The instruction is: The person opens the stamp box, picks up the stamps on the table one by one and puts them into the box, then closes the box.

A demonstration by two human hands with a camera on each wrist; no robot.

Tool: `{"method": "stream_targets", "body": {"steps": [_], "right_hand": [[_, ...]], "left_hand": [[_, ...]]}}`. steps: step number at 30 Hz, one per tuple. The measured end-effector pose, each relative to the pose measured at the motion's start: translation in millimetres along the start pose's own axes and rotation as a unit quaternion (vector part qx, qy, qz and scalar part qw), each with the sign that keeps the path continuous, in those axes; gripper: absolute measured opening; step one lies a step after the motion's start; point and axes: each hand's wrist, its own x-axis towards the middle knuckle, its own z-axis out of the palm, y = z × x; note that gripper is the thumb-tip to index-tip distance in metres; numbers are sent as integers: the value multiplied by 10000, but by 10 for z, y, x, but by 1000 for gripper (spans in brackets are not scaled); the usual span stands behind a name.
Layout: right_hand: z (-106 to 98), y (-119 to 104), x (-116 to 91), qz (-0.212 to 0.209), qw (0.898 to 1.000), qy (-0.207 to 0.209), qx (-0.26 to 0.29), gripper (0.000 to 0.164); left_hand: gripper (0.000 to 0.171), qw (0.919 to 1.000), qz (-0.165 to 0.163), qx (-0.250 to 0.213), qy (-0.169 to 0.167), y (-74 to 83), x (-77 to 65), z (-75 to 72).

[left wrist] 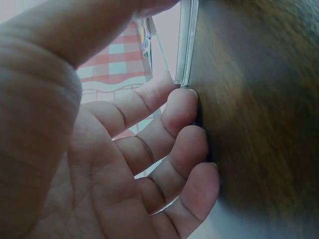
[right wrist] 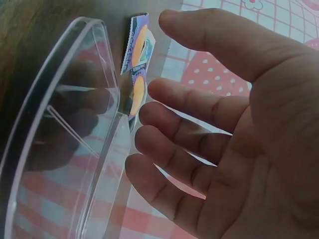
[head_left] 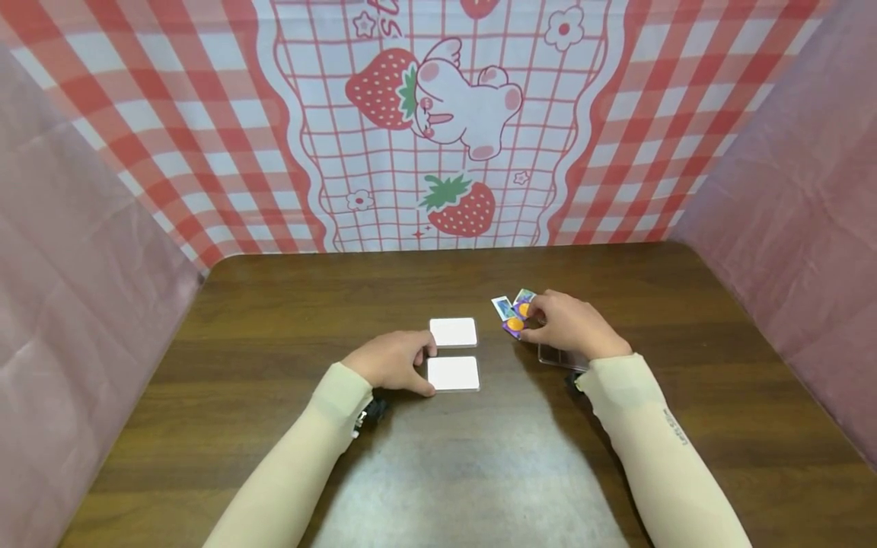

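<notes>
In the head view, two flat white rectangular boxes lie one behind the other: a near white box (head_left: 454, 374) and a far white box (head_left: 453, 332). My left hand (head_left: 393, 361) is at their left edge, thumb and forefinger pinching the near box's left end; in the left wrist view that box (left wrist: 185, 45) stands between them. My right hand (head_left: 572, 323) hovers around small purple sachets with orange ovals (head_left: 515, 326), thumb and fingers spread. In the right wrist view the fingers (right wrist: 172, 117) are apart from the sachets (right wrist: 137, 45). Small white-edged blue-green packets (head_left: 503, 307) lie beside them.
Under my right hand lies a clear plastic tray (head_left: 558, 358) with dividers, partly hidden by the hand. The brown wooden table (head_left: 288, 304) ends at a strawberry-print cloth (head_left: 459, 122) behind, with pink cloth (head_left: 774, 198) at both sides.
</notes>
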Motion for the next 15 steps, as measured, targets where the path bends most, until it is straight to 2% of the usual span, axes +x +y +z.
{"method": "stream_targets", "body": {"steps": [7,15], "right_hand": [[73,-8,42,20,10000,12,-35,32],[132,-45,59,153,9998,21,-147,32]], "left_hand": [[49,10000,42,-36,30,-7,-1,6],[49,9999,77,-63,55,-6,-3,5]]}}
